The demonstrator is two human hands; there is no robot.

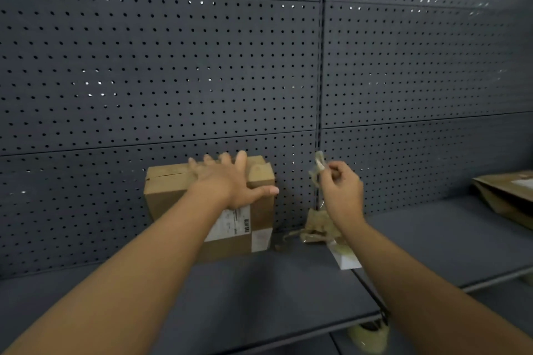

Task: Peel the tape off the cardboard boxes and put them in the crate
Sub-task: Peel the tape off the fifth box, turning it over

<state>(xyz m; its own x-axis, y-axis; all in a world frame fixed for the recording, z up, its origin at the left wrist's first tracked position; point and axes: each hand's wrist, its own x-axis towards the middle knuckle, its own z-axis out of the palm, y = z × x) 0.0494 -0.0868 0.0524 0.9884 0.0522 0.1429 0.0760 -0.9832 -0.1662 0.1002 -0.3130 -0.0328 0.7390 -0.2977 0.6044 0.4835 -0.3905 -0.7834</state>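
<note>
A brown cardboard box [173, 196] with a white shipping label stands on the grey shelf [245, 291] against the pegboard wall. My left hand [227, 181] lies flat on the box's top, fingers spread, thumb over the front edge. To the right of the box, my right hand [340, 187] pinches a crumpled strip of clear tape [317, 170] held up in the air. Below it, a pile of peeled tape and brown paper scraps [314, 228] lies on the shelf. No crate is in view.
A flattened brown cardboard piece [507, 196] lies on the neighbouring shelf at far right. A white scrap [346, 261] sits near the shelf's right edge. A tape roll [367, 336] shows below the shelf front. Grey pegboard [173, 66] backs everything.
</note>
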